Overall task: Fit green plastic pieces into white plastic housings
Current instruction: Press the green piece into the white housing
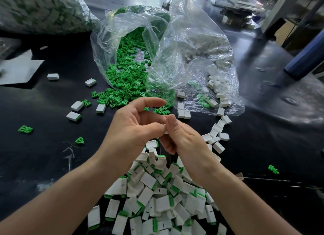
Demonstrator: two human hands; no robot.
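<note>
Both hands meet above the table (52, 156). The left hand (133, 129) and right hand (182, 140) each close their grip on one white housing (166, 131), with only a sliver of it showing between the thumbs. At 6 o'clock lies a heap of fitted housings (149, 196). At 12 o'clock, green pieces (126, 77) spill from a clear bag (108, 42). Empty housings (223, 136) trail off at 3 o'clock.

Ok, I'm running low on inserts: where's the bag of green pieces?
Head view, centre: the bag of green pieces lies open on the table, just left of the bag of white housings.
</note>
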